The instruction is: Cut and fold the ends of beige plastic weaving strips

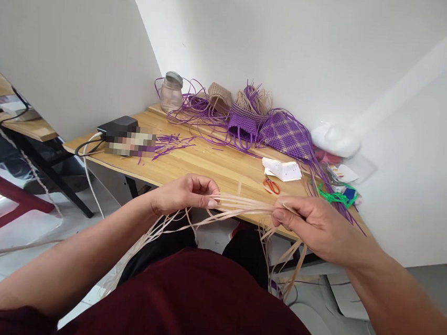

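Several beige weaving strips (246, 204) stretch side by side between my hands, above the near edge of the table. My left hand (189, 193) pinches them between thumb and fingers. At the other end my right hand (309, 218) is closed round the bundle, with a strip end poking out by the thumb. Loose lengths hang below both hands, toward my lap and the floor. Just beyond the strips, orange-handled scissors or pliers (271, 186) lie on the wooden table (215, 169); their exact kind is unclear.
Purple and beige woven baskets (247, 120) with trailing strips line the back beside a glass jar (171, 96). White paper (282, 169) lies right of centre. Purple scraps (170, 142) and a black box (117, 125) are at left. A white plastic bag (335, 138) rests at back right.
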A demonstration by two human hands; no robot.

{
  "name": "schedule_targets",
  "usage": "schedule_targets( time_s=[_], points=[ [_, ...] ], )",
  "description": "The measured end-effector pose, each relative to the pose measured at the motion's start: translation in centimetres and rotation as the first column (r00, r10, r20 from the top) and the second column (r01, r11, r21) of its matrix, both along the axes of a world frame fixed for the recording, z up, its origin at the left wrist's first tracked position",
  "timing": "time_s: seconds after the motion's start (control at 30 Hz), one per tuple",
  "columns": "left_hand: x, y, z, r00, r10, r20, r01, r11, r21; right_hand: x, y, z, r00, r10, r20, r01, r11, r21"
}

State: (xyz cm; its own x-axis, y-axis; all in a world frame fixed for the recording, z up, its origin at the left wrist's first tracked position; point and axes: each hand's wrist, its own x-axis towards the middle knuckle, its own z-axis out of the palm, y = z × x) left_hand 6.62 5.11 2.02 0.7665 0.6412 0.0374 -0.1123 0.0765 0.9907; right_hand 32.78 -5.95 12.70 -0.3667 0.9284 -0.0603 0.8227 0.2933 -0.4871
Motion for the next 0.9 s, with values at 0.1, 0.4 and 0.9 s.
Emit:
schedule_targets(
  time_s=[0.1,0.4,0.9],
  points=[
    [-0.8,0.2,0.2,1.0,-0.023,-0.018,0.024,0.998,0.062,0.0,-0.1,0.1,1.0,-0.019,0.014,0.019,0.999,0.044],
    [-8.9,4.1,-6.6,0.694,0.433,-0.575,-0.053,0.827,0.559,3.5,-0.2,1.6,0.977,-0.159,-0.139,0.169,0.984,0.065],
    [-4.7,1.7,0.4,0.777,0.617,-0.125,-0.425,0.661,0.619,-0.8,2.8,2.4,0.98,-0.062,0.19,0.078,0.994,-0.078]
  ],
)
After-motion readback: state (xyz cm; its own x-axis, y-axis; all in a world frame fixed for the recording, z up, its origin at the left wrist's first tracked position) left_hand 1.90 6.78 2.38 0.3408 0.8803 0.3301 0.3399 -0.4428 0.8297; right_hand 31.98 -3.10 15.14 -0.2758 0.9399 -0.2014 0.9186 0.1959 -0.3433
